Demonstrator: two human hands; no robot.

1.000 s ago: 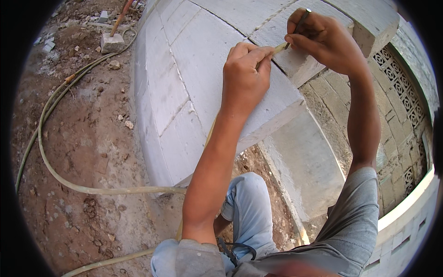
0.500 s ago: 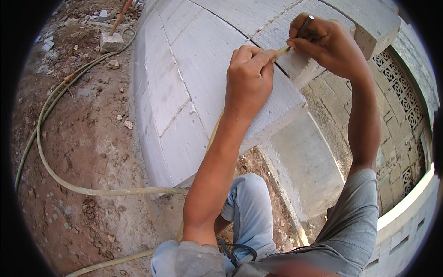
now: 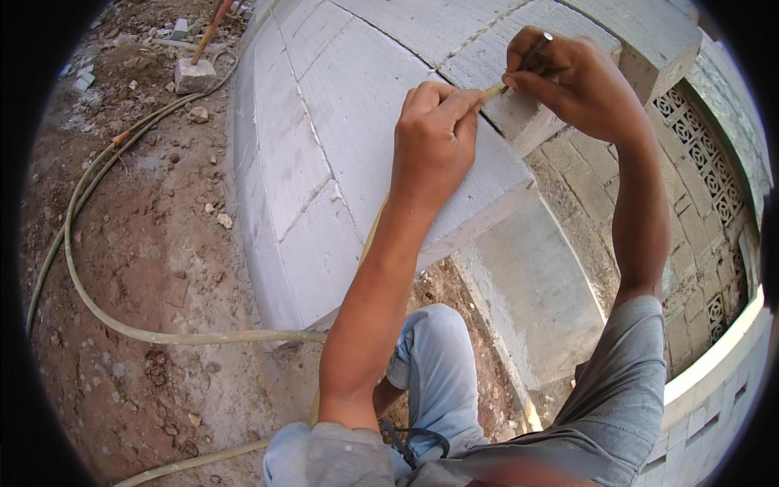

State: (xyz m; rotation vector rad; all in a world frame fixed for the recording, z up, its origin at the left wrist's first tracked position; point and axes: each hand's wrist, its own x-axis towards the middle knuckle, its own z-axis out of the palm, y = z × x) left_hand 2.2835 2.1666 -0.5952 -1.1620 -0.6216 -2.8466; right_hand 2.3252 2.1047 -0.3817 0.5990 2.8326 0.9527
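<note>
Outdoor white block wall [image 3: 357,105]: L hand [image 3: 432,134] pinches pale-yellow flexible hose [image 3: 493,91]; R hand [image 3: 583,85] grips slim dark rod [image 3: 536,51], prob. marking, tip contact unclear; next needs hose steady.

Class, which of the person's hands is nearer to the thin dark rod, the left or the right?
The right: the right hand holds the dark rod itself. The left hand is apart from it, to its left, pinching the pale hose.
</note>
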